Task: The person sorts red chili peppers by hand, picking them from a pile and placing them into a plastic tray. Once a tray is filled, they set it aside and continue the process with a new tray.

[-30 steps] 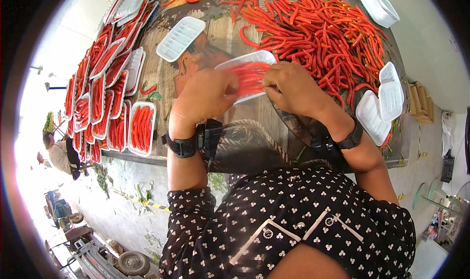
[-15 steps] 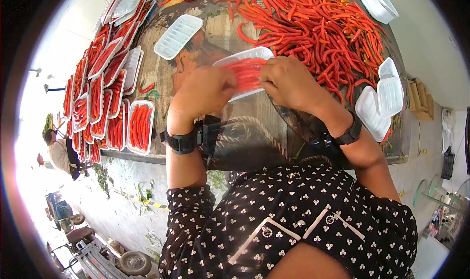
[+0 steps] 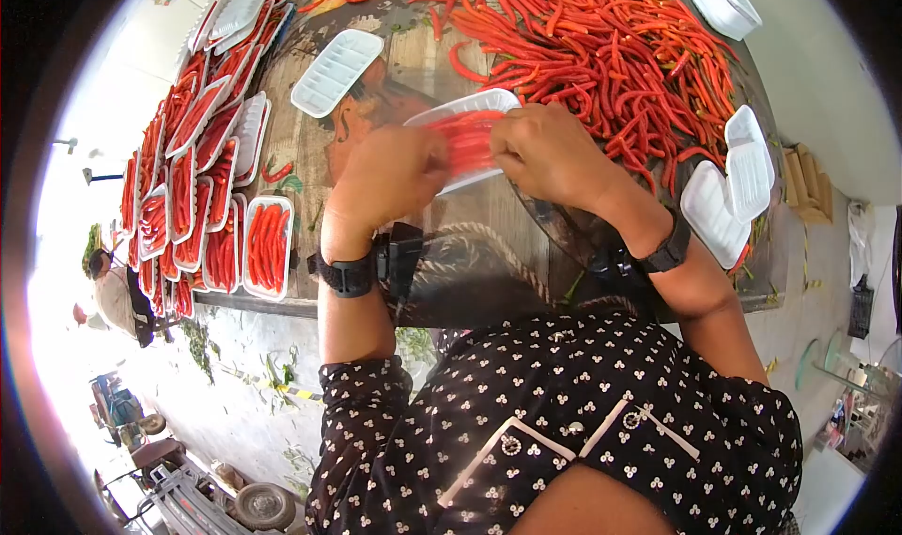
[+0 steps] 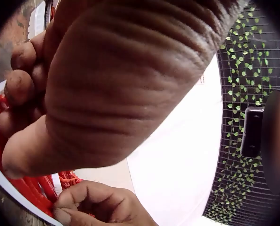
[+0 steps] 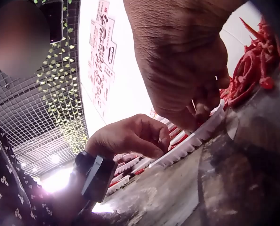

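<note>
Red chilies [image 3: 470, 145] lie lengthwise in a white foam tray [image 3: 491, 97] at the middle of the table. At the tray's left end is the left hand [image 3: 385, 178], its curled fingers and thumb on the chilies. The right hand [image 3: 559, 159] pinches at the chilies' ends by the right end. In the left wrist view, the left thumb reaches over the chilies [image 4: 29, 194], with the right hand [image 4: 102, 205] low at the rim. The right wrist view shows the right hand [image 5: 182, 61] reaching down into the tray [image 5: 192, 146]; its fingertips are partly hidden.
A large heap of loose red chilies [image 3: 611, 75] covers the table's back right. Filled trays [image 3: 268, 248] are stacked along the left. An empty tray [image 3: 336, 73] lies behind the left hand. More empty trays [image 3: 716, 216] sit at the right edge, and others [image 3: 722, 4] farther back.
The tray and both hands have shifted slightly left in the head view, along with the surroundings. Both hands stay at the same tray, and their hold looks much the same.
</note>
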{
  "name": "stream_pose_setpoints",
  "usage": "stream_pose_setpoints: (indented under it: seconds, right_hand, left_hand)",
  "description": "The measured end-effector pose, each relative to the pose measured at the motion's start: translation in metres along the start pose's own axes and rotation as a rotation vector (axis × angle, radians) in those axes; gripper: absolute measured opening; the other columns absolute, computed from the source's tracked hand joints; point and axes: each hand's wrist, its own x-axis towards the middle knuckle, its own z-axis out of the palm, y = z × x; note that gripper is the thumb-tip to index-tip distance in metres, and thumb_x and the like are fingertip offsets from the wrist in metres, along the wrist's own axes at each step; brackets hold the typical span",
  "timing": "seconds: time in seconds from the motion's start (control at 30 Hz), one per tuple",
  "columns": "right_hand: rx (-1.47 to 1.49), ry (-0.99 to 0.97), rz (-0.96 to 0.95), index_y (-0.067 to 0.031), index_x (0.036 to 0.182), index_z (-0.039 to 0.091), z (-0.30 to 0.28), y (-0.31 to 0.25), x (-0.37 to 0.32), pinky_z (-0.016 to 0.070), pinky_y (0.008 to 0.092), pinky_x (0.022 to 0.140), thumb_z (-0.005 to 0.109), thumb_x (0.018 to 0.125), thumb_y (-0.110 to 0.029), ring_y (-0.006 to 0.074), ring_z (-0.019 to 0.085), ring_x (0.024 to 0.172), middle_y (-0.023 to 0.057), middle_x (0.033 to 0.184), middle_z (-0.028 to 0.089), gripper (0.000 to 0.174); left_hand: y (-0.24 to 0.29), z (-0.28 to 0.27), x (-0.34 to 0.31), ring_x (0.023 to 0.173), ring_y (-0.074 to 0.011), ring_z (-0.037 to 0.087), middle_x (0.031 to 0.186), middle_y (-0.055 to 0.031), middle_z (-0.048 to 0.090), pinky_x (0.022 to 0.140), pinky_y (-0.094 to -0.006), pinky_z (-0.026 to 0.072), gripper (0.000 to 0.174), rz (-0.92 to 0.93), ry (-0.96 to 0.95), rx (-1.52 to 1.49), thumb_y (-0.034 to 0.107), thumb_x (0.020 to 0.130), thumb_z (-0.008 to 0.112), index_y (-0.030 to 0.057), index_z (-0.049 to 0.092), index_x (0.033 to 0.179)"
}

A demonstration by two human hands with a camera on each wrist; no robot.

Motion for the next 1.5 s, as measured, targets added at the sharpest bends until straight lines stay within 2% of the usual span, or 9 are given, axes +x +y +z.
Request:
stream_pose_setpoints:
  seconds: [0.53, 0.63, 0.7, 0.93, 1.07, 1.23, 1.3, 1.37, 1.5]
  right_hand:
    - [0.012, -0.014, 0.006, -0.0035, 0.075, 0.064, -0.005, 0.004, 0.0, 0.0496, 0.0435, 0.07, 0.062, 0.076, -0.008, 0.0327, 0.063, 0.076, 0.0132, 0.076, 0.064, 0.005]
    - [0.134, 0.043, 0.065, -0.0028, 0.081, 0.066, -0.032, 0.013, -0.005, 0.0503, 0.041, 0.071, 0.064, 0.078, -0.01, 0.0311, 0.064, 0.077, 0.0136, 0.079, 0.065, 0.008]
    - [0.13, 0.225, 0.223, -0.002, 0.087, 0.068, -0.047, 0.029, -0.008, 0.0509, 0.0381, 0.072, 0.066, 0.081, -0.011, 0.029, 0.065, 0.079, 0.0136, 0.083, 0.067, 0.011]
    - [-0.113, 0.254, 0.38, -0.0035, 0.101, 0.068, -0.06, 0.079, -0.017, 0.0518, 0.0387, 0.08, 0.065, 0.084, -0.009, 0.0302, 0.066, 0.089, 0.0138, 0.096, 0.069, 0.018]
    - [-0.122, 0.263, 0.281, -0.0027, 0.102, 0.068, -0.051, 0.082, -0.003, 0.0506, 0.0402, 0.083, 0.064, 0.083, -0.009, 0.032, 0.065, 0.093, 0.0146, 0.099, 0.067, 0.021]
    - [-0.143, 0.095, 0.22, -0.002, 0.103, 0.067, -0.048, 0.08, 0.005, 0.0491, 0.0428, 0.084, 0.062, 0.083, -0.009, 0.0346, 0.062, 0.095, 0.0154, 0.1, 0.065, 0.022]
    - [-0.128, 0.073, 0.233, -0.0019, 0.102, 0.067, -0.051, 0.073, 0.002, 0.049, 0.0429, 0.084, 0.063, 0.082, -0.01, 0.0346, 0.062, 0.095, 0.0156, 0.1, 0.065, 0.021]
    - [-0.118, 0.03, 0.248, -0.0017, 0.101, 0.067, -0.057, 0.067, -0.001, 0.0489, 0.0425, 0.084, 0.064, 0.081, -0.009, 0.035, 0.061, 0.094, 0.0153, 0.099, 0.065, 0.021]
    - [-0.107, 0.141, 0.256, -0.0021, 0.102, 0.066, -0.06, 0.074, -0.007, 0.0503, 0.038, 0.081, 0.064, 0.083, -0.008, 0.0309, 0.064, 0.093, 0.0134, 0.1, 0.066, 0.02]
  left_hand:
    - [0.001, 0.002, 0.001, 0.069, -0.028, 0.066, 0.075, -0.0132, 0.067, 0.064, -0.0384, 0.049, 0.013, 0.019, 0.004, -0.045, 0.014, 0.074, 0.071, 0.0041, 0.067, 0.081]
    - [0.001, 0.0, 0.0, 0.067, -0.0281, 0.065, 0.073, -0.0135, 0.066, 0.063, -0.0391, 0.0483, 0.014, 0.016, 0.019, -0.054, 0.016, 0.076, 0.071, 0.0044, 0.068, 0.081]
    - [-0.002, 0.001, 0.001, 0.066, -0.0284, 0.064, 0.072, -0.0137, 0.065, 0.062, -0.0405, 0.047, 0.015, 0.026, 0.031, -0.005, 0.02, 0.078, 0.07, 0.005, 0.068, 0.082]
    - [0.0, 0.001, 0.0, 0.066, -0.0296, 0.063, 0.071, -0.0132, 0.064, 0.061, -0.0409, 0.0458, 0.017, -0.006, 0.053, -0.006, 0.023, 0.082, 0.068, 0.0061, 0.068, 0.082]
    - [-0.001, 0.002, 0.0, 0.066, -0.0293, 0.063, 0.071, -0.0136, 0.064, 0.061, -0.0409, 0.0462, 0.018, 0.004, 0.065, -0.008, 0.023, 0.082, 0.068, 0.0059, 0.067, 0.083]
    - [-0.001, 0.0, 0.001, 0.066, -0.0298, 0.063, 0.07, -0.0145, 0.064, 0.061, -0.0405, 0.0469, 0.018, -0.011, 0.05, -0.046, 0.023, 0.082, 0.069, 0.0052, 0.066, 0.084]
    - [0.0, -0.001, 0.001, 0.072, -0.039, 0.062, 0.074, -0.0195, 0.063, 0.065, -0.0482, 0.0464, 0.019, -0.045, 0.063, -0.082, 0.024, 0.079, 0.067, 0.0053, 0.068, 0.082]
    - [0.003, -0.002, 0.0, 0.072, -0.0391, 0.062, 0.074, -0.0195, 0.063, 0.064, -0.0485, 0.0462, 0.02, -0.044, 0.077, -0.082, 0.024, 0.079, 0.067, 0.0049, 0.067, 0.082]
    - [0.005, -0.004, -0.002, 0.072, -0.0395, 0.062, 0.073, -0.0203, 0.063, 0.064, -0.0488, 0.0461, 0.02, -0.034, 0.085, -0.074, 0.024, 0.079, 0.067, 0.0043, 0.067, 0.083]
